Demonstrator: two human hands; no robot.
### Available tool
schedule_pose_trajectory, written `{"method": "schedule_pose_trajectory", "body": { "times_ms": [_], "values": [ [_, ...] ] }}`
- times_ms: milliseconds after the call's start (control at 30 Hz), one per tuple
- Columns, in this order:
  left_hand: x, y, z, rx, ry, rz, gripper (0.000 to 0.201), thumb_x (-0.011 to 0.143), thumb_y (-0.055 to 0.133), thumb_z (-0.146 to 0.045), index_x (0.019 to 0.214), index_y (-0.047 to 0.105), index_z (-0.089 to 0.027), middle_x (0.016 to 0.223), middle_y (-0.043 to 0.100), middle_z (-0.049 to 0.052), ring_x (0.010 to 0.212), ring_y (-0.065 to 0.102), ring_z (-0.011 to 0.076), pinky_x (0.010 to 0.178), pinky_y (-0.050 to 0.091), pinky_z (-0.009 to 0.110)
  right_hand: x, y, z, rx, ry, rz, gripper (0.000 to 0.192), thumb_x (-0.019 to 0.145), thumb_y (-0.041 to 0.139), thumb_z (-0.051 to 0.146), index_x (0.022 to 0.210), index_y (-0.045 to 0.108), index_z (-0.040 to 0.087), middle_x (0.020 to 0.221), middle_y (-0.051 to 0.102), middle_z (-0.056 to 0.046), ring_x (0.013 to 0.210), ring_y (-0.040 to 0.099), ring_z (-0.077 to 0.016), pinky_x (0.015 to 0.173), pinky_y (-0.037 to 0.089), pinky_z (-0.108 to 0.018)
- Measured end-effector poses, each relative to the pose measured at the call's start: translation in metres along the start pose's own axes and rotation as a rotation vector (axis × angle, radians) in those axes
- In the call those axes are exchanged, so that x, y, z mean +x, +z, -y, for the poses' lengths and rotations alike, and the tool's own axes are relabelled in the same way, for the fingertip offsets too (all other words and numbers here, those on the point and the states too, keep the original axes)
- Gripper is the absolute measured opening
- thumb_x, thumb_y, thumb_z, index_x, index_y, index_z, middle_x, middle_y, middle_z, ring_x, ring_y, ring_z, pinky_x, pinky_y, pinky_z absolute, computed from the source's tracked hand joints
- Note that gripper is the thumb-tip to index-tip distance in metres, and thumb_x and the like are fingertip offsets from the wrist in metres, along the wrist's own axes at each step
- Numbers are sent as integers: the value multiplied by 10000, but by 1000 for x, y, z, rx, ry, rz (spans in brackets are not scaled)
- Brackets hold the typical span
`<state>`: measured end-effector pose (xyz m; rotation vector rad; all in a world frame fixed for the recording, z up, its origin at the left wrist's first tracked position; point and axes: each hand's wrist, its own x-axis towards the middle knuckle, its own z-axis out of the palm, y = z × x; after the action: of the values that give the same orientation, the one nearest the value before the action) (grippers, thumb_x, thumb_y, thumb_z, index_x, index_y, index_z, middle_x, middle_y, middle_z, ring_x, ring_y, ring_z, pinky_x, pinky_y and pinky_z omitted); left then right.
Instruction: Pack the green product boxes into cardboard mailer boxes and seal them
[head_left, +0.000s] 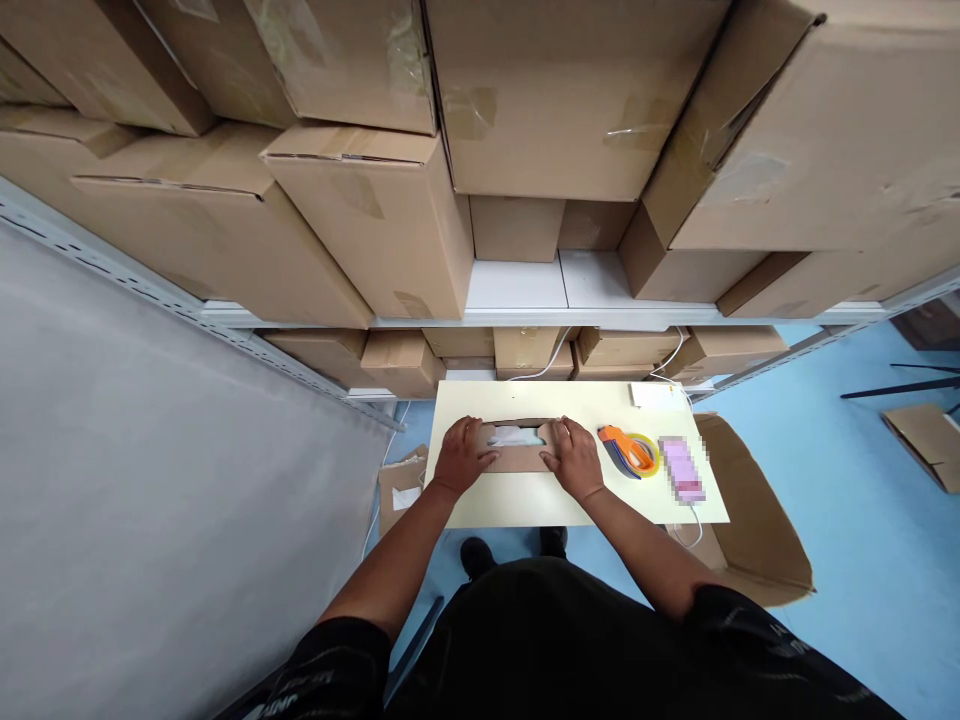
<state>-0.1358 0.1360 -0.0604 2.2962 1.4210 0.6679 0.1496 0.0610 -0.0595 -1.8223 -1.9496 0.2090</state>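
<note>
A small cardboard box [514, 460] lies on the pale yellow table [487, 502], its top partly open. Inside it a whitish, pale wrapped item [516, 436] shows through the gap between the end flaps; its kind cannot be made out. Gripping the box's left end is my left hand [459, 457], fingers on the far edge and thumb at the near side. At the opposite end my right hand [577, 460] holds the box the same way. An orange tape dispenser with a yellow tape roll [630, 452] rests just right of my right hand.
A pixelated pink rectangular object [682, 470] and a white box-shaped item [658, 396] with a cable lie on the table's right side. Beyond stands a shelf [517, 285] stacked with cardboard boxes. Open cartons stand on the floor, a large one [757, 520] at right.
</note>
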Motion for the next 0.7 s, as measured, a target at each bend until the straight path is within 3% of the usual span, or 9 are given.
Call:
{"method": "schedule_pose_trajectory", "body": {
  "times_ms": [200, 300, 433, 533, 700],
  "values": [
    [-1, -3, 2, -9, 72, 34, 730, 886, 698, -609, 1466, 505, -210, 1519, 516, 187, 1481, 424, 380, 1261, 308, 565, 13, -17, 2, -26, -98, 37, 687, 915, 675, 406, 1512, 465, 140, 1579, 456, -206, 1500, 337, -417, 1222, 281, -617],
    [-1, -5, 0, 28, 79, 56, 720, 892, 691, -609, 1458, 532, -192, 1475, 562, 196, 1454, 461, 384, 1269, 286, 579, 17, -22, 4, -29, -126, 80, 645, 910, 675, 378, 1487, 509, 142, 1438, 565, -206, 1422, 423, -411, 1238, 261, -621],
    [-7, -6, -7, 41, 117, 116, 481, 978, 613, -432, 1415, 605, -234, 1395, 641, 150, 1456, 476, 353, 1287, 229, 607, 11, -20, 10, -22, -166, 162, 523, 970, 580, 317, 1480, 557, 205, 1240, 656, -158, 1285, 526, -361, 1262, 245, -599],
    [-18, -5, -10, 36, 125, 146, 423, 995, 555, -313, 1407, 634, -254, 1424, 639, 128, 1475, 459, 336, 1277, 252, 602, 0, -14, 14, -16, -191, 179, 500, 1002, 552, 367, 1470, 578, 194, 1329, 639, -167, 1334, 503, -366, 1253, 263, -601],
    [-27, 0, -13, 36, 92, 121, 453, 990, 532, -296, 1433, 622, -260, 1495, 597, 122, 1505, 413, 352, 1255, 269, 599, -10, -3, 14, -22, -152, 175, 538, 1030, 513, 432, 1509, 546, 189, 1432, 607, -183, 1402, 470, -379, 1218, 305, -605]
  ]
}}
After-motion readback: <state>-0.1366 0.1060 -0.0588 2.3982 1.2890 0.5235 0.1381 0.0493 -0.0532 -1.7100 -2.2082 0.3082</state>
